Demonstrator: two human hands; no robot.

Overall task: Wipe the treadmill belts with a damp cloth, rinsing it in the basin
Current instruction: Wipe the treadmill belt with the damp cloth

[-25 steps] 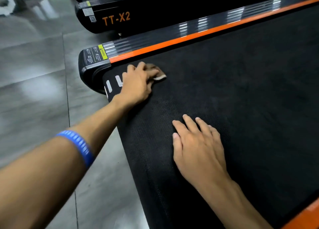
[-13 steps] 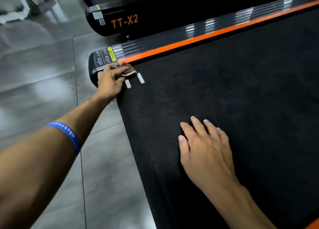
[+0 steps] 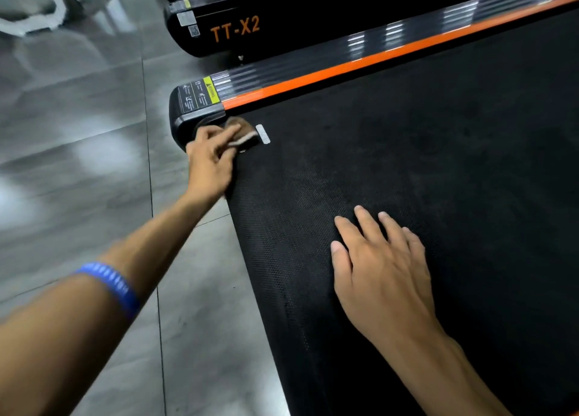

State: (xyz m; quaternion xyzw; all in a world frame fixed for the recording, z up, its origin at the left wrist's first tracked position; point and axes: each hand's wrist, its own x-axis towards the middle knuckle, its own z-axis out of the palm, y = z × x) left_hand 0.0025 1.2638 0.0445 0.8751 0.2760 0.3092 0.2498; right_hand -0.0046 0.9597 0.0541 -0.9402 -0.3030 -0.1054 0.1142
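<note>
- At the rear corner of the treadmill belt, in the head view, the left hand presses a small brown cloth onto the belt, fingers bent over the cloth; the hand is blurred, so the exact finger placement cannot be told.
- The cloth lies just beside the black end cap and touches or nearly touches a white belt marking.
- The right hand rests flat on the belt nearer the person, fingers straight and slightly spread, holding nothing; it is well apart from the cloth.
- An orange side rail runs along the far edge of the belt. A second treadmill, marked TT-X2, stands beyond it on the grey tiled floor.
- A blue wristband sits on the left forearm.
- The basin is not in view.
- Step in hand, as judged: wiping the belt corner next to the end cap.
- To do it well: keep the cloth flat under the fingers so that it does not bunch; work right up to the seam at the end cap and rail, where dirt is likely to collect; overlap each stroke.
- Keep the right hand braced for support and clear of the wiping path.
- Rinse the cloth once it looks soiled.
</note>
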